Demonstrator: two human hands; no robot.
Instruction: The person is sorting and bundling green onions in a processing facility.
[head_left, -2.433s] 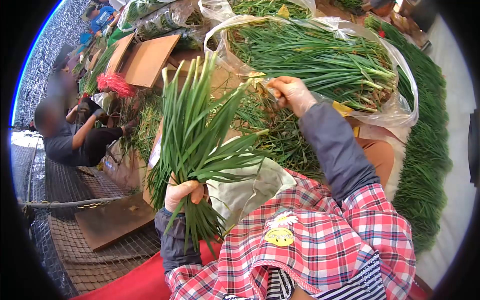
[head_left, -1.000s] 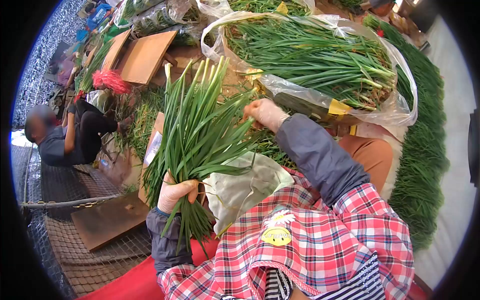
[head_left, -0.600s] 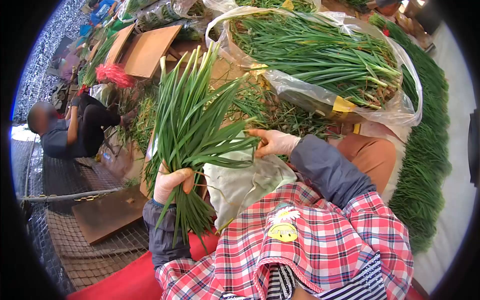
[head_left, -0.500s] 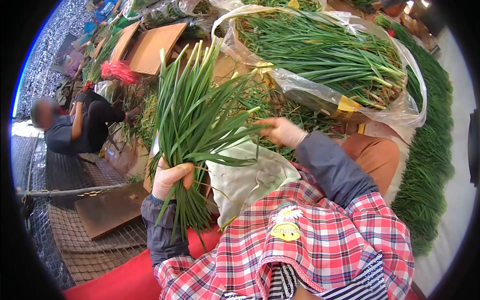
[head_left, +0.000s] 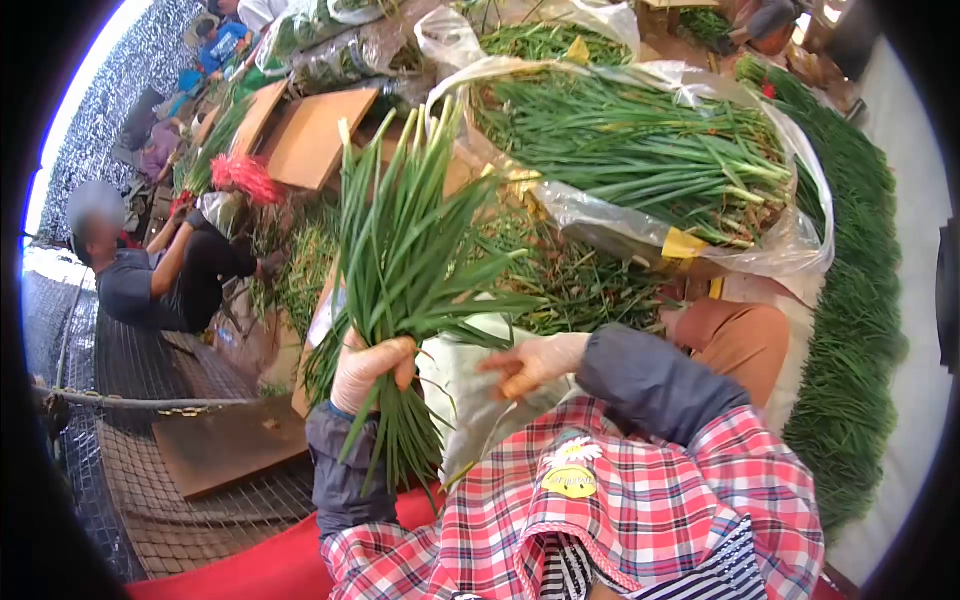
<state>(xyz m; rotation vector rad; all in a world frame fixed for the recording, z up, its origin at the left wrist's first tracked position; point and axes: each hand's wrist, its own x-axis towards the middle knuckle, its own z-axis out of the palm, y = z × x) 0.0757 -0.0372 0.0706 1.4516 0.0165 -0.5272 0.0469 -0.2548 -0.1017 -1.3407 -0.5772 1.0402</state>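
Note:
My left hand (head_left: 372,372), in a thin pale glove, is closed around the lower leaves of a bunch of long green chives (head_left: 405,250). The paler cut stalk ends point up and away from me, while the leaf tips hang below my fist. To the right of the bunch is my right hand (head_left: 537,366), also gloved, with its fingers stretched loosely to the left and nothing visible in them. It is over a pale cloth (head_left: 470,385) on my lap, apart from the chives.
Ahead lies a clear plastic bag (head_left: 822,225) full of chives, with loose trimmings (head_left: 570,275) below it. A long row of chives (head_left: 850,350) runs down the right side. At left sit a person (head_left: 165,270), red ties (head_left: 245,178) and wooden boards (head_left: 318,130).
My right hand has come away from the chive leaves, down and toward my lap. My left hand, still gripping the bunch, has shifted slightly right in view.

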